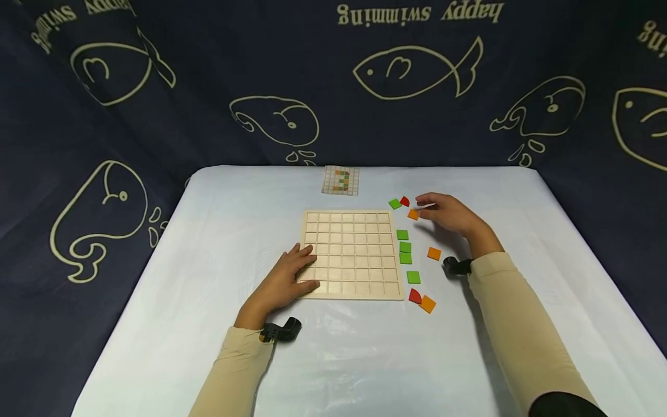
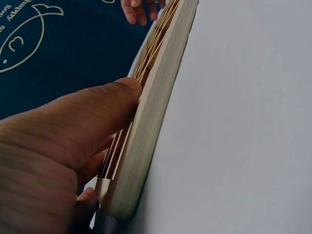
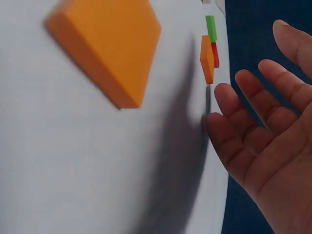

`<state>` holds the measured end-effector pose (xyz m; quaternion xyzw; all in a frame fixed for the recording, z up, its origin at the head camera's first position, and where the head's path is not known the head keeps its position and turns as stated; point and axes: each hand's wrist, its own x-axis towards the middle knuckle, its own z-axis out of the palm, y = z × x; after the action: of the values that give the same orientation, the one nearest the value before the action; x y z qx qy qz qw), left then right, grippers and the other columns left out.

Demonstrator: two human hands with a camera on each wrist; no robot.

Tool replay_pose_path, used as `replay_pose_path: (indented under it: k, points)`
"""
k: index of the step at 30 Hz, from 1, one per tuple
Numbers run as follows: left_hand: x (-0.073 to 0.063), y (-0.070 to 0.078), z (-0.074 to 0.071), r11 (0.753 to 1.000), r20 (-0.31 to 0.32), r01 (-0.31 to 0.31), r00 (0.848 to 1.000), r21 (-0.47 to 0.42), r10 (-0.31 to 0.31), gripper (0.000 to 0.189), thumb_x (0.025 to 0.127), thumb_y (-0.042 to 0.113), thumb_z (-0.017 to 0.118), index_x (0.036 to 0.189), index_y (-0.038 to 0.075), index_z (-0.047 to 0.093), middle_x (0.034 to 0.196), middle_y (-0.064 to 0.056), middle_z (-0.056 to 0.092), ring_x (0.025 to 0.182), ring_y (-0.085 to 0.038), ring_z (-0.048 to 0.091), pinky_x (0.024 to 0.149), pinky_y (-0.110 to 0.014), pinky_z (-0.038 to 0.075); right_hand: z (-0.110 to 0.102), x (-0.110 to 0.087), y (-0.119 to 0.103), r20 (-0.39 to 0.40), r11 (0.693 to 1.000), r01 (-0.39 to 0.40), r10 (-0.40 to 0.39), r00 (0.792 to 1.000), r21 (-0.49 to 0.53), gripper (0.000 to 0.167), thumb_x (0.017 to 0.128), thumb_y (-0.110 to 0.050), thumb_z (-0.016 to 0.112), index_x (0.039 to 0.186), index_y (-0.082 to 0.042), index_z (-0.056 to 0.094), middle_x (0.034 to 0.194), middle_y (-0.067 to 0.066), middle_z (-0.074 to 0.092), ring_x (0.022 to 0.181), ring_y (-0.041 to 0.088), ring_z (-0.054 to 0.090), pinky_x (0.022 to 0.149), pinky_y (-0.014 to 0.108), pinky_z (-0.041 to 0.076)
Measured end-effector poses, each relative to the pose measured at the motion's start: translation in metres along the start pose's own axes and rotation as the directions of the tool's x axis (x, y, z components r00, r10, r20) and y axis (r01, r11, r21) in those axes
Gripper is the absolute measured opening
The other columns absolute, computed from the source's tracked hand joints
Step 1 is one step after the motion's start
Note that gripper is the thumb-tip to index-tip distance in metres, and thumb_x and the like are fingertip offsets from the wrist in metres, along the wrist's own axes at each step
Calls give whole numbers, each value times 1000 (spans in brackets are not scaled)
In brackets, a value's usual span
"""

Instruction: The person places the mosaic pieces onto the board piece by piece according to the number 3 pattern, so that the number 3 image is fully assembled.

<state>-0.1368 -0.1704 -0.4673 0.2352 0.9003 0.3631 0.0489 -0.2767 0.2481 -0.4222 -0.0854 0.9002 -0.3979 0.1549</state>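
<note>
A square wooden grid board [image 1: 346, 243] lies flat on the table. My left hand [image 1: 283, 278] rests on its left side, fingers spread over the grid; in the left wrist view the thumb [image 2: 109, 100] lies on top near the thick edge. To the right of the board my right hand [image 1: 450, 215] hovers above the cloth, its fingers loosely bent and holding nothing. Closest to its fingertips is an orange square tile [image 1: 413, 214], with a red quarter-round tile [image 1: 405, 201] and a green tile [image 1: 395, 204] just beyond. In the right wrist view another orange tile [image 3: 109, 46] looms close.
Several green tiles [image 1: 405, 247] line the board's right side. Another orange tile [image 1: 434, 253] lies farther right. Near the front, a red quarter-round [image 1: 415, 296] touches an orange tile [image 1: 427, 304]. A pattern card [image 1: 340, 180] sits behind the board. Dark printed cloth [image 1: 208, 69] hangs around the table.
</note>
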Motion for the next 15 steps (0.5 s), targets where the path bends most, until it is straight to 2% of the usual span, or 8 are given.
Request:
replay_pose_path:
  k: [9, 15]
  points:
    - [4, 1, -1, 1000, -7, -6, 1000, 10, 6, 61, 90, 26, 75, 140, -1, 54, 156, -15, 37, 148, -37, 19, 118, -57, 13, -1, 13, 8, 66, 992, -30, 22, 998, 125, 48, 100, -19, 61, 142, 0, 48, 138, 20, 52, 125, 33, 47, 107, 49, 36]
    - [2, 3, -1, 1000, 4, 3, 1000, 11, -3, 62, 90, 28, 75, 141, 0, 53, 156, -14, 36, 148, -36, 18, 119, -55, 13, -1, 13, 12, 87, 987, -68, 56, 995, 145, 47, 100, -16, 62, 142, 0, 48, 137, 18, 52, 121, 29, 47, 103, 43, 38]
